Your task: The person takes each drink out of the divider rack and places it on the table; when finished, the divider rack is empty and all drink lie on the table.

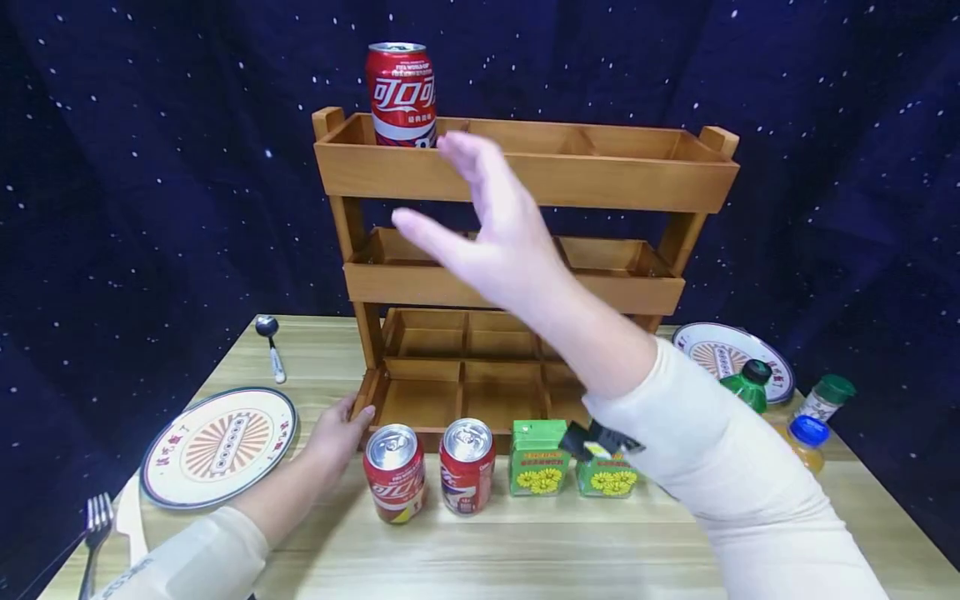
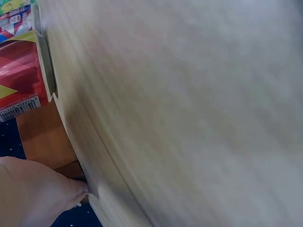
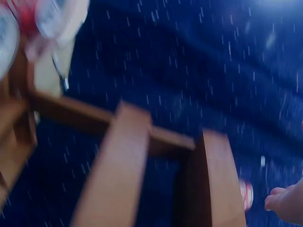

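A three-tier wooden rack [image 1: 525,179] stands in the middle of the table. On its top tier, in the left compartment, a red Coca-Cola can [image 1: 401,96] stands upright. My right hand [image 1: 495,229] is raised before the upper tiers with fingers and thumb spread, right of and below that can, holding nothing. My left hand [image 1: 333,437] grips the lower left side of the rack, thumb at its front; its other fingers are mostly hidden. Two more red cans, one left [image 1: 395,473] and one right [image 1: 467,467], stand before the rack beside green drink cartons [image 1: 540,458].
At left lie a patterned plate [image 1: 219,447], a spoon [image 1: 272,346], a fork [image 1: 96,533] and a knife [image 1: 131,521]. Behind my right sleeve, a second plate [image 1: 738,354], a green bottle [image 1: 747,387], a green-capped shaker [image 1: 825,400] and a blue-capped bottle [image 1: 808,442] stand at right.
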The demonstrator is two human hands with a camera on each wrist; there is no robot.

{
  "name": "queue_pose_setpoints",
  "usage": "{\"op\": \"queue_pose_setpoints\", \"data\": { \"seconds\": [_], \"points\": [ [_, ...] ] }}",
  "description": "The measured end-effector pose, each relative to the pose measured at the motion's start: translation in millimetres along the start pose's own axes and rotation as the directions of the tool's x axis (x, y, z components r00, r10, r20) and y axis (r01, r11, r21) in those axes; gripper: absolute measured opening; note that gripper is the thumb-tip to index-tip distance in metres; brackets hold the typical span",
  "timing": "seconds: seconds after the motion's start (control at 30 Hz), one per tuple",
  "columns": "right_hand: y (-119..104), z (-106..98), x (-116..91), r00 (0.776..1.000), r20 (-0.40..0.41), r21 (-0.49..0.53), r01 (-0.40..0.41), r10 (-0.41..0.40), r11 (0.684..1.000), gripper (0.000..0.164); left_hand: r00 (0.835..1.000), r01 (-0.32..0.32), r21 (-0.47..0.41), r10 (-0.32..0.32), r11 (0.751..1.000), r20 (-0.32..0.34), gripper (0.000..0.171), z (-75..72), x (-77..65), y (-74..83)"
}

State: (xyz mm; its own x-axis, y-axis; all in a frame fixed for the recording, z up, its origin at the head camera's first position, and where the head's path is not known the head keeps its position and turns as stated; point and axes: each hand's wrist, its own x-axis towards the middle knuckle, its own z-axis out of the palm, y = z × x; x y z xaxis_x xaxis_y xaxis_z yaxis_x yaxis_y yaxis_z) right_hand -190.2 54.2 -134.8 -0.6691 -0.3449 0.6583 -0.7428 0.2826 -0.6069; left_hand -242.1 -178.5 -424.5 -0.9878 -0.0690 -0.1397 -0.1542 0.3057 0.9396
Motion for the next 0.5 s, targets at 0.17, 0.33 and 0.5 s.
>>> {"op": "queue_pose_setpoints", "data": {
  "seconds": [0.17,0.33,0.5],
  "points": [
    [21,-20,64,0.984,-0.033,-0.078,-0.179,0.177,0.981,0.076,1.0,-0.026,-0.044,0.026,0.999,-0.004,0.058,0.1,1.2,-1.0],
    [38,-22,103,0.938,-0.016,-0.117,-0.345,0.345,0.931,0.081,1.0,-0.018,-0.037,0.018,0.999,-0.015,0.056,-0.1,2.5,-3.4],
    [43,-12,128,0.901,0.018,-0.134,-0.428,0.434,0.894,0.084,1.0,-0.01,-0.012,0.01,1.0,-0.02,0.058,-1.1,1.9,-2.8]
  ]
}}
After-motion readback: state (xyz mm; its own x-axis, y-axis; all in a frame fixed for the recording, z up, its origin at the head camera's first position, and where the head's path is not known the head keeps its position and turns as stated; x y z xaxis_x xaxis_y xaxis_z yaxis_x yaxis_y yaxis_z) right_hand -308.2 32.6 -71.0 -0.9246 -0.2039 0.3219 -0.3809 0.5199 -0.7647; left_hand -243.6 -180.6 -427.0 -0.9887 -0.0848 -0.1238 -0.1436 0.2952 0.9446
